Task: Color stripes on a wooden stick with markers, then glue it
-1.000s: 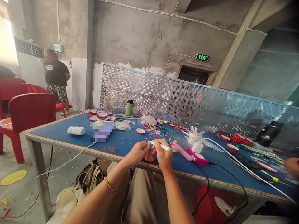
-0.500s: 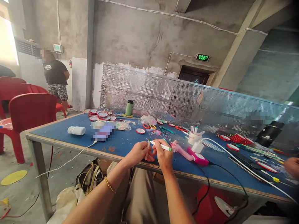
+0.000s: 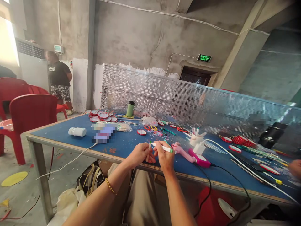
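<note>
Hard daylight is pouring in from the far left, burning that corner to white and hazing the wall beside it. It is lighting the desk evenly, and my left hand and right hand are showing sharp. The upper right is lying in shadow; the wide lens is bending the edges.

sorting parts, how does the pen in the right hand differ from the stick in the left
The pen in the right hand is longer and thicker than the stick in the left hand. The pen lies nearly level; the stick stands almost upright. The pen's green end points right; the stick's green tip points up. Both are pale with green ends.
</note>
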Demonstrator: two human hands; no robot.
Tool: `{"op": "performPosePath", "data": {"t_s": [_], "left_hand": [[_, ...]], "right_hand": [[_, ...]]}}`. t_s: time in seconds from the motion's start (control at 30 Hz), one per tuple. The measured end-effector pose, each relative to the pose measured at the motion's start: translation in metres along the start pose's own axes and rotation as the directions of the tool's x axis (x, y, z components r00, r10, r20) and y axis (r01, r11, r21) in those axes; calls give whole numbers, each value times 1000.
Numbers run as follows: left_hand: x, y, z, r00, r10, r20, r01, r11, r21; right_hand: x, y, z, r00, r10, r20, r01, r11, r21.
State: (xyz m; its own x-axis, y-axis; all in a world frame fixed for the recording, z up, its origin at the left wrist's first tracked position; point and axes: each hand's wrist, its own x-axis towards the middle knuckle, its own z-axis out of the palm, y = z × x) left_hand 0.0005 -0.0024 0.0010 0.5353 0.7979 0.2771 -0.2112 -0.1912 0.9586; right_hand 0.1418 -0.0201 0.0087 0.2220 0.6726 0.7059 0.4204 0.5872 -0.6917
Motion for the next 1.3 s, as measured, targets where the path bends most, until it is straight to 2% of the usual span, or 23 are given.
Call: {"op": "performPosePath", "data": {"t_s": [0.63, 1.3], "left_hand": [[0, -1, -1, 1000, 5, -1, -5, 1000, -3], [2, -3, -1, 1000, 7, 0, -7, 1000, 1]], "right_hand": [[0, 2, 1, 1000, 20, -22, -19, 1000, 21], [0, 3, 0, 1000, 3, 5, -3, 1000, 15]]}}
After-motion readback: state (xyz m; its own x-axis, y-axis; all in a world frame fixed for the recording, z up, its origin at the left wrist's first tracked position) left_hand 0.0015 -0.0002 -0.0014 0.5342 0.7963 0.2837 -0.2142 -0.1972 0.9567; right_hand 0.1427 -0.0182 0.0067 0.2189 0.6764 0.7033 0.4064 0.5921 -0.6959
